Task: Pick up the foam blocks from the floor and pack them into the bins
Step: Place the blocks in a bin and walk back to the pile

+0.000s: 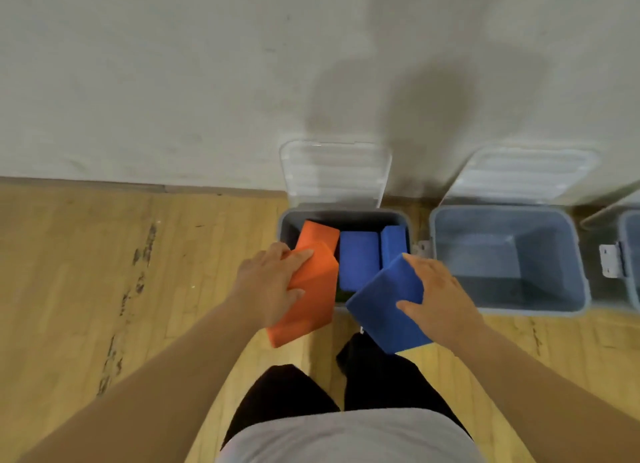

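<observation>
At bin, hands gripping orange block, blue block

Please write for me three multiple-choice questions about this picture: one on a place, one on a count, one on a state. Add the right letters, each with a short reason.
1. Where is the orange block that the left hand holds?
A. over the near edge of the left bin
B. inside the right bin
C. flat on the floor

2. How many blue blocks stand inside the left bin?
A. none
B. two
C. five

3. What is the right hand doing?
A. gripping a blue block
B. hanging empty
C. closing a lid

Answers:
1 A: the block hangs across the bin's front rim.
2 B: two stand side by side.
3 A: thumb and fingers wrap the block.
</observation>
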Motion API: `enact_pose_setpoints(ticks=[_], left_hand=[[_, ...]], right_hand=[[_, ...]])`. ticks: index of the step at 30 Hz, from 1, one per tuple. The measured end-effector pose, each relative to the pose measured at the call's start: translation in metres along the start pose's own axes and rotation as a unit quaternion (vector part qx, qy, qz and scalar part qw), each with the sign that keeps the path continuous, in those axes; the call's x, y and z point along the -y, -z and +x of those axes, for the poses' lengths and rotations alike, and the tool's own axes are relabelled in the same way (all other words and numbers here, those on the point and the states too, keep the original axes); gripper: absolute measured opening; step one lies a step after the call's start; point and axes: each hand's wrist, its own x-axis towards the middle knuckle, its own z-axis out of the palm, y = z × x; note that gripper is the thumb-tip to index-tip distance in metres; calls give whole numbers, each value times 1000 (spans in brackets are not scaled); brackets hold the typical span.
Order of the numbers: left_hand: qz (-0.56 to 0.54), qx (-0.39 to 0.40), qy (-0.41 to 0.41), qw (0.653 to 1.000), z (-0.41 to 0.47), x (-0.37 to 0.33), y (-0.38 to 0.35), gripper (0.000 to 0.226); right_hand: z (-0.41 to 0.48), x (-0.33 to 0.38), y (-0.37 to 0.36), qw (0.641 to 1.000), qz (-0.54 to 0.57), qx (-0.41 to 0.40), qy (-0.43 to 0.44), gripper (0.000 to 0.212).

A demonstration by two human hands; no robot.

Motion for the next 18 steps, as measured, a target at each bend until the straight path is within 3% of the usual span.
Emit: enact_pose_setpoints(ticks=[7,12,14,16,18], left_hand=[[29,69,-47,996,172,65,-37,72],[36,167,-104,980,322,109,-127,72],[43,177,-116,976,367,128,-171,71],[70,128,-117,982,400,141,-217,66],[75,109,-93,987,411,146,-258,68]], right_hand=[[183,3,-33,990,-54,128,18,91],[324,-31,-110,979,-44,197,5,93],[376,-45,-149,984,-53,172,12,84],[415,-61,-187,990,-117,75,19,72],[434,-72,-228,982,-185,30,13,67]])
